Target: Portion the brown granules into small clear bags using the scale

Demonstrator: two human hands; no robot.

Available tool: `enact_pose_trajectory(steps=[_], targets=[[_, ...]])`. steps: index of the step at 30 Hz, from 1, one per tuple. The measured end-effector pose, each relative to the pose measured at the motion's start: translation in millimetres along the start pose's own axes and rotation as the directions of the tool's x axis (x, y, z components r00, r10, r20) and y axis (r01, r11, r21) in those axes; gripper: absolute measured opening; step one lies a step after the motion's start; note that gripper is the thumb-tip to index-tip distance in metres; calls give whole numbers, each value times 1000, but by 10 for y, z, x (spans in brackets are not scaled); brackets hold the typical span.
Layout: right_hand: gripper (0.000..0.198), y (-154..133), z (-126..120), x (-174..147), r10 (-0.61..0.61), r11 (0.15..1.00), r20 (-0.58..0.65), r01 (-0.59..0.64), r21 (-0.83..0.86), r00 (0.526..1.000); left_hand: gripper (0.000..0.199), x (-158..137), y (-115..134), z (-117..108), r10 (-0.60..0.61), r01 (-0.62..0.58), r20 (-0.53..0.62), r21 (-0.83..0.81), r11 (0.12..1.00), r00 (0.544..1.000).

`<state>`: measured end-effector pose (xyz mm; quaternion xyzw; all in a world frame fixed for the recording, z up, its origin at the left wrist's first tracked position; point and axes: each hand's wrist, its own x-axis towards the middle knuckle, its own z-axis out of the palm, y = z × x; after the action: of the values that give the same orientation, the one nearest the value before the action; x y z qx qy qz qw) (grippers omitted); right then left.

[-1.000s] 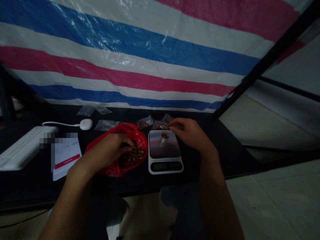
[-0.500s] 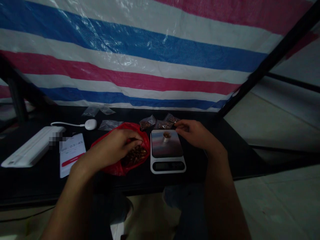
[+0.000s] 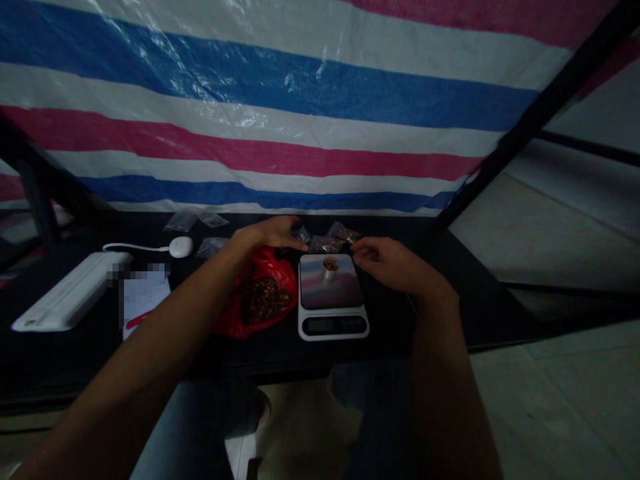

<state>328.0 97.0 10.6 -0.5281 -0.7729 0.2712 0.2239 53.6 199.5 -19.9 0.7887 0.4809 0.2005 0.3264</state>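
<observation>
I see several small clear filled packets point(image 3: 327, 244) lying done behind the white digital scale point(image 3: 333, 299), my left hand point(image 3: 270, 233) pinching one, right hand point(image 3: 387, 265) loosely curled holding nothing, red plastic bag point(image 3: 260, 297) far from empty.

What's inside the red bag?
The red bag lies open and holds a heap of small brown pieces; what they are is unclear. Its bottom is hidden beneath them.
</observation>
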Motion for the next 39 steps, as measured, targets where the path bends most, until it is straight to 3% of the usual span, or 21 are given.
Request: enact_pose_trajectory(steps=[3,6,12,18,20,24,30,39], targets=[[22,8,6,4,6,1000,-5,-6,14,1000,46,-18,-74,60,-28,29,106,-1,1000,994],[24,17,31,15,-5,999,30,4,44,1000,46,-44,-72,85,-16,22,90,-65,998,996],[43,42,105,72,18,1000,122,-18,3,992,62,-176,69,32,5,-58,-207,-253,966,978],[36,102,232,161,-89,994,163,78,73,983,64,-632,373,11,95,-209,-401,-252,945,911],[29,89,250,170,-100,993,162,90,71,982,61,-816,455,100,149,-236,-401,-176,956,904],[18,-1,237,141,-139,989,120,132,61,983,63,-1116,486,385,169,-161,-250,52,986,953],[24,-195,220,65,-237,971,44,235,51,971,65,-1263,360,695,111,-111,-218,13,994,970],[37,-367,316,78,-424,899,80,430,-83,902,68,-1290,338,759,130,-147,-302,-32,989,944]])
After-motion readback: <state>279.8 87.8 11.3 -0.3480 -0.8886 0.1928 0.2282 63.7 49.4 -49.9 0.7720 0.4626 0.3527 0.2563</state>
